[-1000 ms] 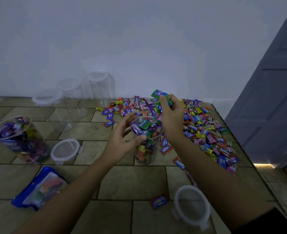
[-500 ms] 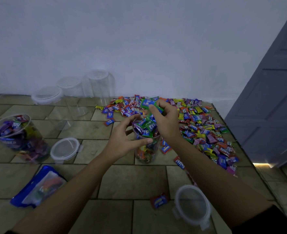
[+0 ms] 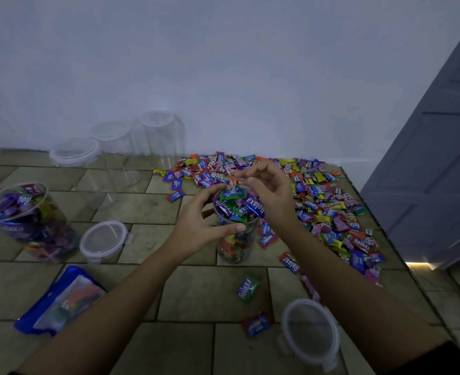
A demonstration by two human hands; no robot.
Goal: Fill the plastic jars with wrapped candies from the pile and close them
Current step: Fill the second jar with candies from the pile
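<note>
The left hand (image 3: 196, 223) is gripping the jar (image 3: 235, 244) mid-floor beside the candy pile (image 3: 321, 204); the right hand (image 3: 270, 190) is hovering over its mouth, loosely curled, empty. The heaped candies (image 3: 241, 205) are probably threatening to spill or block the lid (image 3: 311, 334).

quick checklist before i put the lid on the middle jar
1. The middle jar stands upright: ok.
2. The left hand steadies it, thumb across the front: ok.
3. The right hand is free, nothing seen in it: ok.
4. The candies sit below the rim: not ok, they are heaped above it.
5. A loose lid lies close by on the right: ok.
6. That lid's clips are open: cannot tell.
</note>
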